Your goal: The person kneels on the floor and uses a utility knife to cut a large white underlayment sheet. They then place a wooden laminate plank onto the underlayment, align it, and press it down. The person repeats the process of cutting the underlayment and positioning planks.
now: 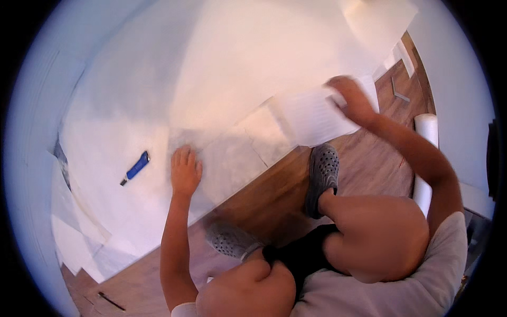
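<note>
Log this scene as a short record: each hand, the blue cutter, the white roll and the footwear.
Left hand: spread flat on the white sheet
Right hand: blurred, at a faintly ribbed white piece; grip unclear
Blue cutter: on the sheet, left of the left hand
White roll: at right, partly behind the right forearm
Footwear: grey perforated clogs

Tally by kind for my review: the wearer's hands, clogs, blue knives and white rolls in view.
Left hand and right hand: 2
Gray clogs: 2
Blue knife: 1
White roll: 1
Total: 6
</note>
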{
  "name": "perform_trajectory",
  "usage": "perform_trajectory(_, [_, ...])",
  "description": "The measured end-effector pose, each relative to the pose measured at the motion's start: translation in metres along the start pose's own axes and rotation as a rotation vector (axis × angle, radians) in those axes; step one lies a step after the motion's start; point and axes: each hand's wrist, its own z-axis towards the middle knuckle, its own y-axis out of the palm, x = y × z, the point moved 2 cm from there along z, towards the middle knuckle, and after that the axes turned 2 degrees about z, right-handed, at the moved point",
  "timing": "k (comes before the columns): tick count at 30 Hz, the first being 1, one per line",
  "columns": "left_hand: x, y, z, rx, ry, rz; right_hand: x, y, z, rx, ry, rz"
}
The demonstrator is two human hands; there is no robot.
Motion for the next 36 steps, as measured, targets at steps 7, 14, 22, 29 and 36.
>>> perform_trajectory(7, [0.060, -0.064, 0.097, -0.224, 0.317, -0.001, -0.063, 0.130, 0.042, -0.187, 0.003, -0.064])
perform_trajectory(14, [0.121, -0.029, 0.193, -0.336, 0.283, -0.055, 0.005, 0.156, 0.048, -0.153, 0.013, 0.310])
perform_trajectory(22, [0.161, 0.004, 0.224, -0.338, 0.121, 0.107, 0.279, 0.123, -0.046, -0.212, 0.508, 0.163])
perform_trajectory(29, [0.189, 0.016, 0.243, -0.287, 0.205, 0.125, 0.411, 0.010, -0.130, 0.532, 0.635, -0.432])
perform_trajectory(36, [0.218, 0.022, 0.288, -0.368, 0.059, 0.063, 0.173, 0.083, -0.008, 0.259, 0.277, 0.123])
